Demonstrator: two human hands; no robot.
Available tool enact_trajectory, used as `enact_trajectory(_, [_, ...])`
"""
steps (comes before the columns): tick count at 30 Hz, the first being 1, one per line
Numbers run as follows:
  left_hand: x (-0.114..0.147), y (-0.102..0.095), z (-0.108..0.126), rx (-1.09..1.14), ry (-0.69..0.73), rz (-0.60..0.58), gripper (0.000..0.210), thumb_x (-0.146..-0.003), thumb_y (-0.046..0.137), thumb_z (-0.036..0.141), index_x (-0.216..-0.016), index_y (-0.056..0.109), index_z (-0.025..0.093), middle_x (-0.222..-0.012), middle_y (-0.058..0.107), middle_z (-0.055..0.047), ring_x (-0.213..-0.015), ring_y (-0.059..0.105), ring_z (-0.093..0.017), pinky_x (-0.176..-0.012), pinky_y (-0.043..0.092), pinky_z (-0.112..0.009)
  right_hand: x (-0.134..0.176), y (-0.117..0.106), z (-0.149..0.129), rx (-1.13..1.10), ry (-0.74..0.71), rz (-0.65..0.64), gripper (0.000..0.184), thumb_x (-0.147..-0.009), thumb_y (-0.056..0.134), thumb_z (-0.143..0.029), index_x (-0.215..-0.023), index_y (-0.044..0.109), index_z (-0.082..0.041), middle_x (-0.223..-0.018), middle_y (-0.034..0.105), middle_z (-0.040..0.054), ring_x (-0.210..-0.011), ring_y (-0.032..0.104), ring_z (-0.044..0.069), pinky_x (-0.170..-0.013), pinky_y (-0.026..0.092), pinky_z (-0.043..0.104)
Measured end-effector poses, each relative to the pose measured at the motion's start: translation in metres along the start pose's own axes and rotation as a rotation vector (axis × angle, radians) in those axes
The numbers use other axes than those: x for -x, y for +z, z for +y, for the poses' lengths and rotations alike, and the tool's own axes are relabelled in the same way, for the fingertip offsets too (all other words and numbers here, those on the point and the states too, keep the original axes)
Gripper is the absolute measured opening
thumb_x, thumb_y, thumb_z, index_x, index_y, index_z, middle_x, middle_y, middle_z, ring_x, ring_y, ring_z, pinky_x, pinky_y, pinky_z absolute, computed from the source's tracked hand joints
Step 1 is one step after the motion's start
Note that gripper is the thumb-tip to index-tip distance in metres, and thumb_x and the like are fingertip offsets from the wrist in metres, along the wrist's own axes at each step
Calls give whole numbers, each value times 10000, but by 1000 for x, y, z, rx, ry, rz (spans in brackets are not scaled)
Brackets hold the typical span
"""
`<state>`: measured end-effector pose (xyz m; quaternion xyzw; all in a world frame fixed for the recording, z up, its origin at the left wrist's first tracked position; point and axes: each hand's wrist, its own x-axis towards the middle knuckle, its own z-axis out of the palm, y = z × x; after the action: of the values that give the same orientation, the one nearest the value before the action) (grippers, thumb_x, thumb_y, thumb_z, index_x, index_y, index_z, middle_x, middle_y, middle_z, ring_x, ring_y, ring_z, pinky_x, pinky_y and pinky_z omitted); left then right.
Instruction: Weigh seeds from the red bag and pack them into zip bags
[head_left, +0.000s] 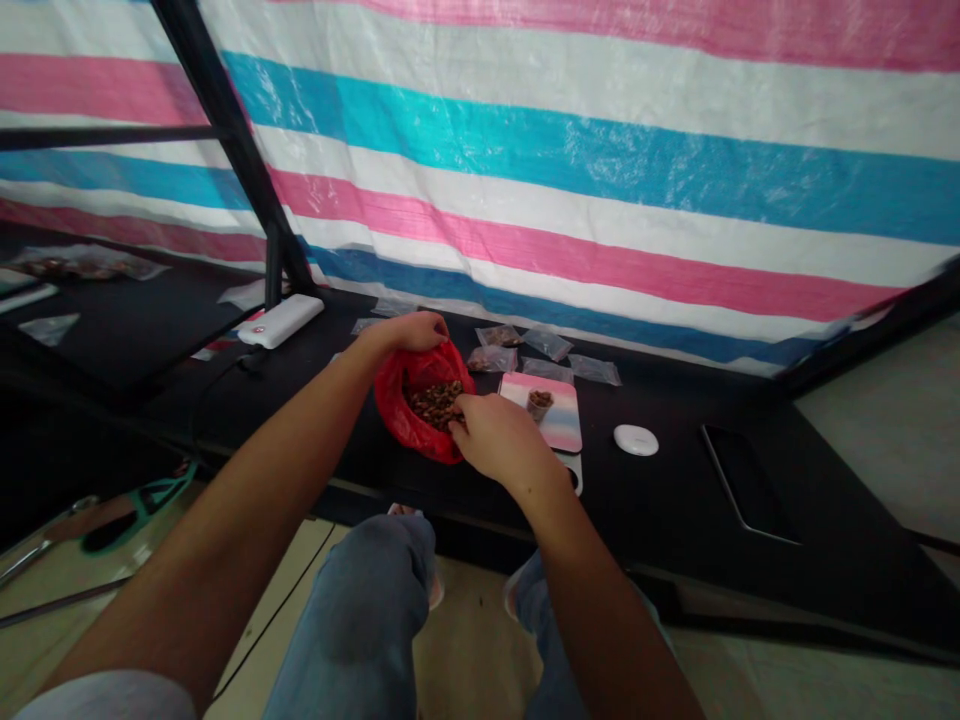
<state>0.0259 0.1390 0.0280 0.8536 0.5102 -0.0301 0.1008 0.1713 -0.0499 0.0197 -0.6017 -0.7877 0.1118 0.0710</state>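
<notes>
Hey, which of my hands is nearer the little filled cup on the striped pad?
Your right. The right hand is just left of the cup, fingertips at the brown pieces in the red plastic bag. The left hand is farther off, holding the bag's far rim.

Passable gap between white case (636,440) and phone (752,487), cup (539,404) on scale (567,425) obstructing right of red bag (424,438)

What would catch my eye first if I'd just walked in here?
Probably the huge pink, white and blue striped plastic sheet behind the black table. Next, the crinkled red plastic bag of small brown pieces near the centre, left grip on its rim, right grip at its contents. To its right, a small clear cup of brown bits stands on a pink, white and blue square plate.
</notes>
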Motion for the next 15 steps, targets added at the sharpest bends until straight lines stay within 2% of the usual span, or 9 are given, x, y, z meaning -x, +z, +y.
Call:
enact_trajectory(4, [11,12,-7,-7,10,146,375,-866,616,176,-1214,747,135,-1242,754,-128,-1137,699,-238,-1006,526,-279,-5,3,2,-29,21,29,224,-1001,530,-220,-1072,731,-153,-1079,778,163,-1012,745,297,-794,516,357])
enact_trajectory(7, [28,8,-2,-15,32,280,327,-901,572,187,-1162,764,143,-1254,705,-145,-1169,676,-260,-1083,492,-334,-14,7,3,-100,-72,82,194,-979,567,-163,-1093,723,-153,-1141,755,140,-1086,712,264,-896,511,340])
enact_trajectory(9, [41,3,6,-1,101,331,306,-916,533,180,-1101,775,163,-1201,709,-122,-1108,691,-242,-1046,507,-325,-20,11,3,-141,-128,92,202,-967,609,-166,-1132,722,-143,-1178,739,139,-1120,690,250,-962,498,333])
enact_trajectory(11, [56,0,14,9,178,298,301,-898,522,151,-1064,772,169,-1128,738,-101,-1060,701,-234,-973,526,-306,-26,14,2,-160,-141,82,254,-956,659,-207,-1190,720,-129,-1220,727,154,-1154,671,261,-1000,491,347])
enact_trajectory(15, [81,5,24,58,160,16,350,-852,532,92,-1114,752,168,-1124,786,-84,-1049,721,-218,-890,531,-266,-33,21,3,-131,-97,47,326,-936,709,-258,-1238,722,-135,-1280,715,165,-1201,645,293,-1013,490,375])
